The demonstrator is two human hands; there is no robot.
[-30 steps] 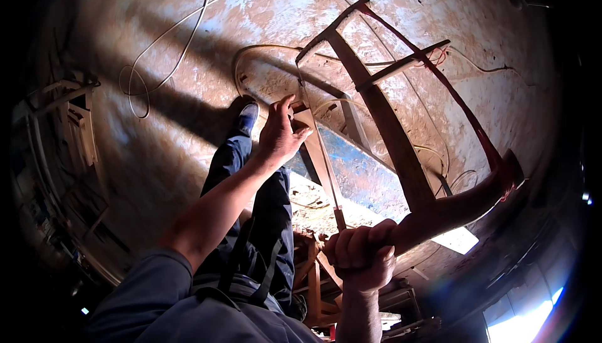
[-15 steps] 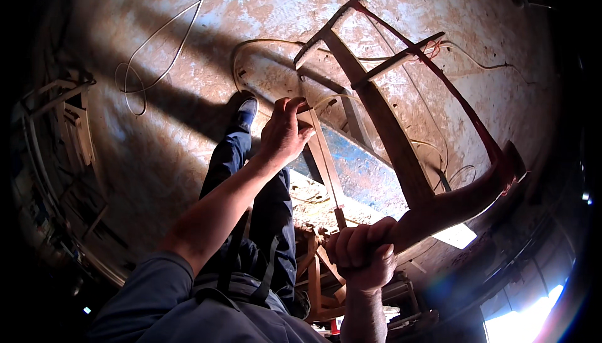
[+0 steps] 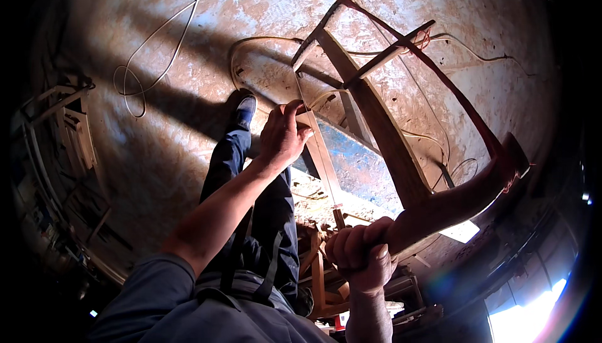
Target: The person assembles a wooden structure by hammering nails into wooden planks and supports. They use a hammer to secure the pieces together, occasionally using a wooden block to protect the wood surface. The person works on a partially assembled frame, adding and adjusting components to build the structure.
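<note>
A large wooden frame saw (image 3: pixel 375 120) stretches from the lower right toward the top middle. My right hand (image 3: pixel 360 252) is wrapped around the near end of its curved arm. A thin blade runs along the saw's left side, over or close beside a pale wooden strip (image 3: pixel 324 157); whether it touches the wood I cannot tell. At the strip's far end is my left hand (image 3: pixel 285 135), its thumb and fingers closed on the edge of the wood. A toggle stick (image 3: pixel 392 52) crosses the saw's beam and its reddish tension cord (image 3: pixel 461 95).
My leg and a dark shoe (image 3: pixel 246 112) rest left of the strip. A bluish board (image 3: pixel 354 155) lies beyond it. White cable (image 3: pixel 144 51) loops over the stained floor. Wooden frames (image 3: pixel 72 117) stand at the left, and more timber (image 3: pixel 318 268) lies beneath my right hand.
The saw's far end has shifted slightly left and up, along with the toggle stick and cord. My right hand has barely moved. My left hand remains at the strip's end.
</note>
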